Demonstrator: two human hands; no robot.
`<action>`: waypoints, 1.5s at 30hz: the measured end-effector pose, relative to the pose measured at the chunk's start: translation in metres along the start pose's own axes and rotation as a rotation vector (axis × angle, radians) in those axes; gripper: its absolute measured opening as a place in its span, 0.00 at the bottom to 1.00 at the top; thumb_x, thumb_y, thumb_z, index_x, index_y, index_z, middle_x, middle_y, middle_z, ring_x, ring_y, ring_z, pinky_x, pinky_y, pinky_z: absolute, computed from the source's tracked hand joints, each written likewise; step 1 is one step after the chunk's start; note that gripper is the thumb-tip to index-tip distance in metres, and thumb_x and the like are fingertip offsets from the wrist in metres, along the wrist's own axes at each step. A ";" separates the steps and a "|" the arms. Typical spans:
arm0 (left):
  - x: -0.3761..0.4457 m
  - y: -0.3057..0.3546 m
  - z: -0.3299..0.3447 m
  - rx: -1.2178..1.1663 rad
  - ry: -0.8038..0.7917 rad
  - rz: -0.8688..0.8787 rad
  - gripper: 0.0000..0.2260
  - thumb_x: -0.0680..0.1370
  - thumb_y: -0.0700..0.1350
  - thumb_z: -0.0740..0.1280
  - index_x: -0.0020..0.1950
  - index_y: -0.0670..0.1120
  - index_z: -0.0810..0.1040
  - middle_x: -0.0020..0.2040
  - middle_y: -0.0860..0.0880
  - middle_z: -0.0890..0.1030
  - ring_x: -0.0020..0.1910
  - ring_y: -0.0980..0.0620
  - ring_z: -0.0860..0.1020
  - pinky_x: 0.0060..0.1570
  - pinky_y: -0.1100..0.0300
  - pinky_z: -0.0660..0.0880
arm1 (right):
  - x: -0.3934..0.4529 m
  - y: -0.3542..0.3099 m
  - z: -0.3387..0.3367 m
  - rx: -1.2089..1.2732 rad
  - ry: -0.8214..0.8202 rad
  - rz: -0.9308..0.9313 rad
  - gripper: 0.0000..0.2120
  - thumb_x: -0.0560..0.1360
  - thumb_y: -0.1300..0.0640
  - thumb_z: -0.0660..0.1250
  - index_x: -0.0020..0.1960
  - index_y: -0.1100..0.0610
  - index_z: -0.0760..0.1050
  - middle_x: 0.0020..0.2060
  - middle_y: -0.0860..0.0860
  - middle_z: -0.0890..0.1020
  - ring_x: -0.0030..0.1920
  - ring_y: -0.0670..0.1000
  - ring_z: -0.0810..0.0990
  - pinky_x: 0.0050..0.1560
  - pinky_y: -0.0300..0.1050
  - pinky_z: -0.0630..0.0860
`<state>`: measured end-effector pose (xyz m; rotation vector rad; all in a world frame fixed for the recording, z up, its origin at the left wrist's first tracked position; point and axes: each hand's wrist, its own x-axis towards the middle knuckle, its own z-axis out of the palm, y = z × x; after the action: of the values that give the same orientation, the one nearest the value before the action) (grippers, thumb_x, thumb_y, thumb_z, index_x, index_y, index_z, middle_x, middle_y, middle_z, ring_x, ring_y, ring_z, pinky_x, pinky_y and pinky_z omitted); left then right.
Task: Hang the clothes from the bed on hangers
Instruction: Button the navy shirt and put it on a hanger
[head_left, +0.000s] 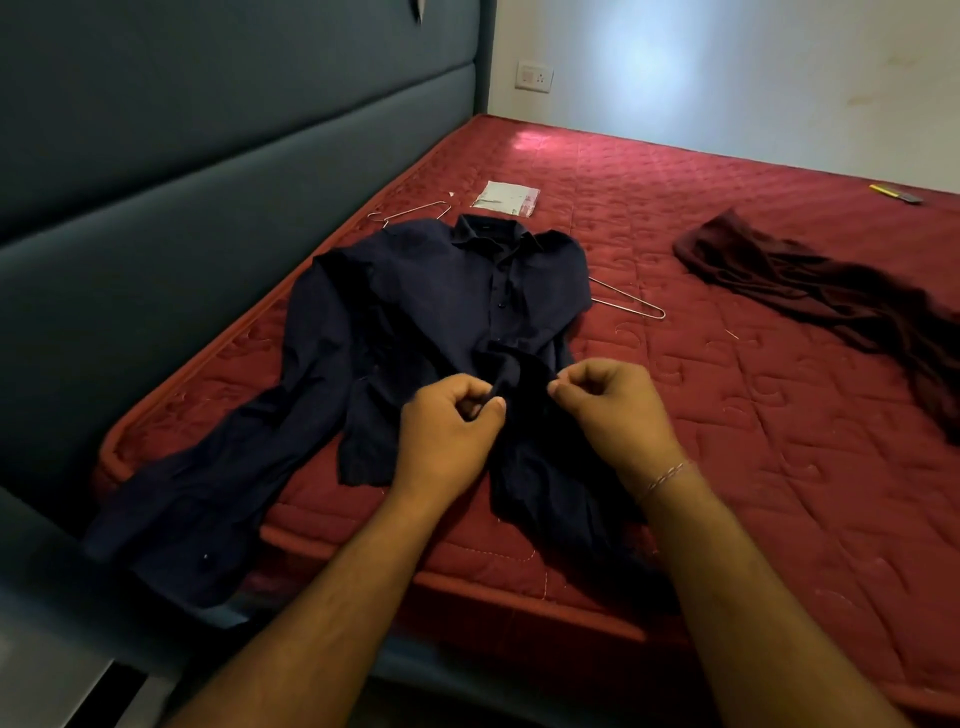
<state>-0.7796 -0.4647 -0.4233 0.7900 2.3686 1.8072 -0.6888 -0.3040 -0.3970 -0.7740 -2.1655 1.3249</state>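
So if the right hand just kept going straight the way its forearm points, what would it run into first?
Probably more of the navy shirt: the right hand already pinches its front, and the forearm aims up the bed toward the collar. Beyond that lies the plastic packet. Depth is hard to judge from this one view.

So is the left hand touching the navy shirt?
Touching: the head view shows the left hand pinching the navy shirt placket.

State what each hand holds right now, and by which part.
Both hands hold the dark navy shirt at its lower front opening: the left hand pinches one front edge, the right hand the other.
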 end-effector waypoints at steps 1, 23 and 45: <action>-0.003 -0.002 0.006 0.000 -0.003 -0.002 0.03 0.76 0.44 0.75 0.42 0.49 0.84 0.35 0.55 0.83 0.34 0.61 0.79 0.37 0.67 0.74 | -0.009 0.009 0.010 0.021 0.012 0.010 0.07 0.76 0.61 0.75 0.39 0.54 0.82 0.34 0.49 0.84 0.34 0.45 0.79 0.41 0.45 0.77; -0.022 0.001 0.011 -0.061 -0.098 -0.066 0.05 0.78 0.46 0.74 0.42 0.51 0.85 0.40 0.58 0.85 0.42 0.62 0.83 0.47 0.62 0.79 | -0.043 0.037 0.012 0.239 -0.056 -0.069 0.02 0.79 0.62 0.71 0.48 0.59 0.81 0.39 0.49 0.82 0.40 0.43 0.79 0.45 0.36 0.77; -0.015 0.006 0.025 -0.190 -0.099 -0.189 0.05 0.78 0.45 0.75 0.42 0.48 0.86 0.39 0.54 0.86 0.41 0.59 0.84 0.43 0.67 0.77 | -0.043 0.041 0.014 0.341 0.015 -0.120 0.05 0.76 0.67 0.74 0.51 0.61 0.82 0.43 0.51 0.85 0.44 0.44 0.84 0.48 0.36 0.79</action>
<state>-0.7560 -0.4484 -0.4298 0.5975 2.0933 1.8350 -0.6576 -0.3272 -0.4442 -0.5088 -1.8707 1.5616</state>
